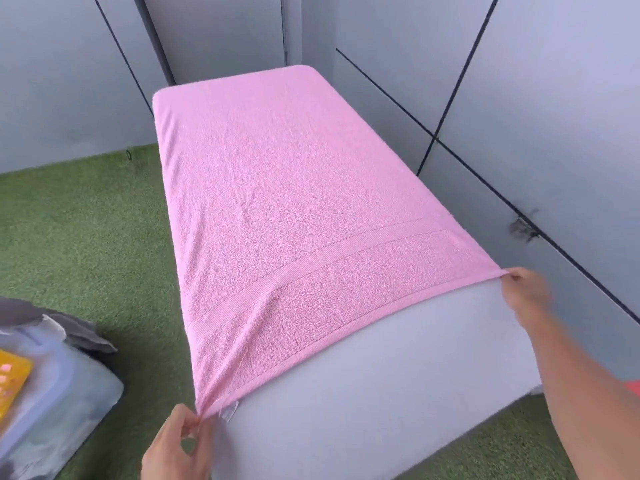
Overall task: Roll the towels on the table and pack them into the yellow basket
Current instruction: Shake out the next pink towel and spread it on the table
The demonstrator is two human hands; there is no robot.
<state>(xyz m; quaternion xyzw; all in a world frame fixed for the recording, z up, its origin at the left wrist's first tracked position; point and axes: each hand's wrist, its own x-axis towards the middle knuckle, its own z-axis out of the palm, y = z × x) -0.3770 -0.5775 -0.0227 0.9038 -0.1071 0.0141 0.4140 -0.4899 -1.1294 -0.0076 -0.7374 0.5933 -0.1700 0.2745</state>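
Observation:
A large pink towel (277,202) lies spread flat over the long grey table (398,393), covering most of its top and hanging over the far end. My left hand (176,445) pinches the towel's near left corner at the table's front left edge, where a small white label hangs. My right hand (524,289) pinches the near right corner at the table's right edge. The near hem is stretched taut between both hands. A sliver of the yellow basket (10,382) shows at the far left edge.
Grey and pale blue folded cloths (59,368) are piled on the floor at lower left around the yellow basket. Green artificial grass (86,237) covers the floor. Grey panel walls (519,116) close in behind and to the right of the table.

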